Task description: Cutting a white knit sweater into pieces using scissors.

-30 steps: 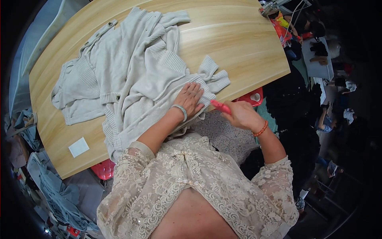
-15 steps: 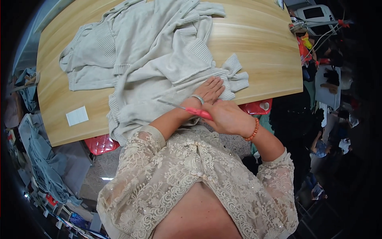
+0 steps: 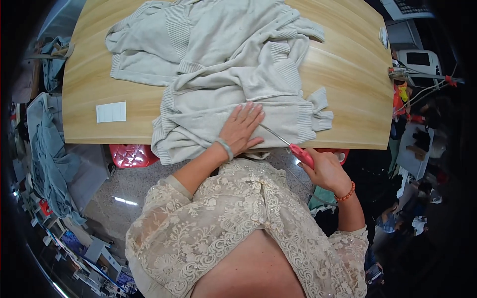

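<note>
Red-handled, with a slim metal shaft, the tool (image 3: 301, 155) is gripped in the right hand (image 3: 328, 171), fingers closed round the handle, right of the frame's centre. Its tip points up and left, ending between the left thumb and fingertips; whether it touches or enters the knit cannot be determined. The left hand (image 3: 242, 130) lies flat, palm down, fingers extended and thumb spread, holding nothing, on the pale grey knitwear (image 3: 213, 121). That knitwear spreads from centre to the top edge, its ribbed band (image 3: 305, 120) just right of the tip.

Assessment: sound work here calls for the fabric pressed flat under the left palm, fingertips clear of the point, and a low shaft angle so the tip does not snag loops. Folds near the tip should be smoothed first.

Beyond, the wood-grain table (image 3: 353, 84) carries a white card (image 3: 111, 112) at left. A red seat (image 3: 131, 155) shows below the table's near edge, lower left of the card.
</note>
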Demonstrator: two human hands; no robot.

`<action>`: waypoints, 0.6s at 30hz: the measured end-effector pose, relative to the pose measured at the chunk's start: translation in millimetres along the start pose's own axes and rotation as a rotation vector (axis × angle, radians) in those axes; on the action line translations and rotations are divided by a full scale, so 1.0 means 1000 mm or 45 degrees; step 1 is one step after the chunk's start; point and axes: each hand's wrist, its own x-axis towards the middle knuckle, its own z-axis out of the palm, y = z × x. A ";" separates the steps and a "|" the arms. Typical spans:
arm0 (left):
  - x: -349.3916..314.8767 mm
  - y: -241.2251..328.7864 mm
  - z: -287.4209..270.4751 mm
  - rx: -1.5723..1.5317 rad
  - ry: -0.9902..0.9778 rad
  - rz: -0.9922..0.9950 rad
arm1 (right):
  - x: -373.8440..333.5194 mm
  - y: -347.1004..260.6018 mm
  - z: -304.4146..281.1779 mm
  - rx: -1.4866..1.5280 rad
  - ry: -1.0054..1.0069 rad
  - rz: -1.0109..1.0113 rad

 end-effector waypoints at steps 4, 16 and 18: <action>-0.040 -0.044 -0.002 -0.072 0.098 -0.334 | 0.025 -0.018 0.007 0.011 -0.037 -0.150; -0.120 -0.140 -0.026 0.133 0.301 -0.444 | 0.117 -0.100 0.061 -0.045 -0.029 -0.584; -0.128 -0.143 -0.028 0.041 0.380 -0.504 | 0.117 -0.106 0.062 -0.025 -0.021 -0.613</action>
